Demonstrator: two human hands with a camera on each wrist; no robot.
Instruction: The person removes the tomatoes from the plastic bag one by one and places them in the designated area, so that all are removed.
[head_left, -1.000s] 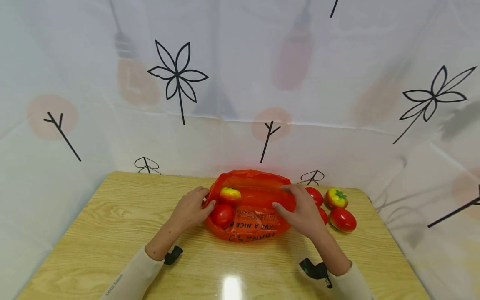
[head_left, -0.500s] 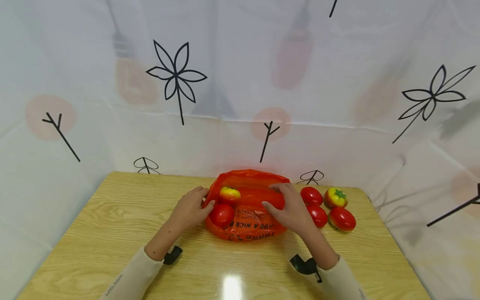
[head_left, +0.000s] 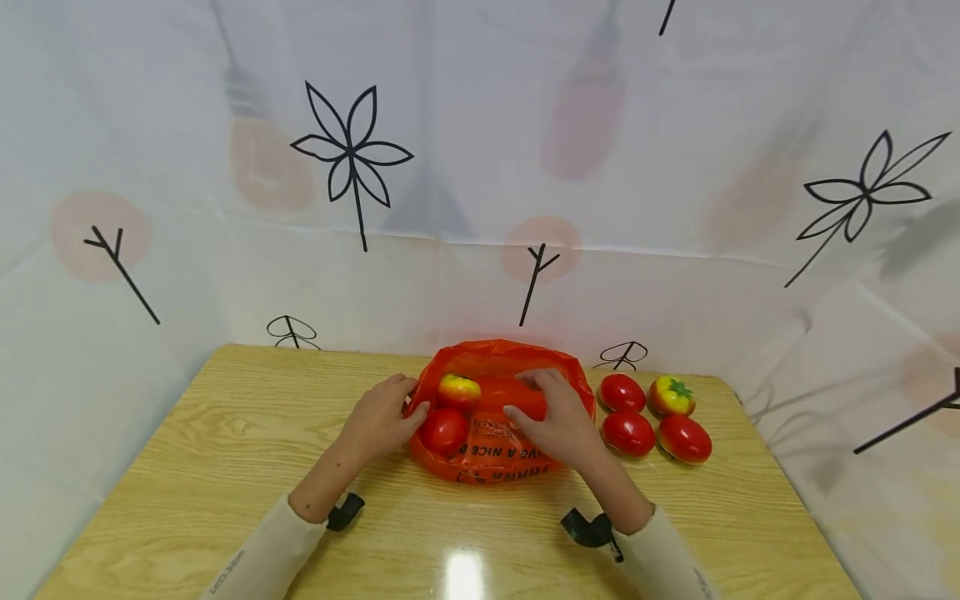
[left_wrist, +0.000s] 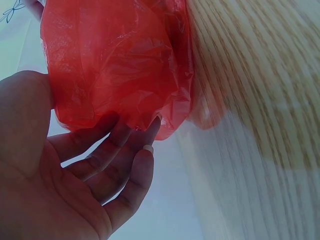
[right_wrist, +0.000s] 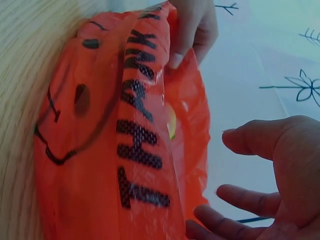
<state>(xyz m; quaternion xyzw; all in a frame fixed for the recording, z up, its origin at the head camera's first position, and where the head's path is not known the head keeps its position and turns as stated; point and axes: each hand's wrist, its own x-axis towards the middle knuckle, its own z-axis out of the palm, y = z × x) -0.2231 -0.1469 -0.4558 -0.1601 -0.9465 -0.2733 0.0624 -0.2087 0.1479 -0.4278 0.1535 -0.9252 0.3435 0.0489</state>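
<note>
A red plastic bag [head_left: 502, 473] printed with dark lettering lies with its mouth open toward me. Inside, at its left end, are a shiny red tomato [head_left: 446, 431] and a yellow-and-red fruit [head_left: 459, 390]. My left hand [head_left: 382, 417] holds the bag's left edge, thumb at the inner side of the rim and fingers against the outside, as the left wrist view [left_wrist: 80, 175] shows too. Over the right part of the mouth is my right hand [head_left: 558, 421], fingers spread and holding nothing. In the right wrist view its fingertips are beside the bag's rim [right_wrist: 197, 150].
To the right of the bag sit three red tomatoes [head_left: 628, 434] and a yellow-and-red fruit [head_left: 673, 396] with a green leafy top. All of it rests on a wooden table [head_left: 247, 467]. A white cloth with printed drawings [head_left: 465, 167] hangs behind.
My right hand has moved left from the bag's right edge to over its mouth, uncovering that edge and the tomatoes beside it. My left hand has stayed at the left edge.
</note>
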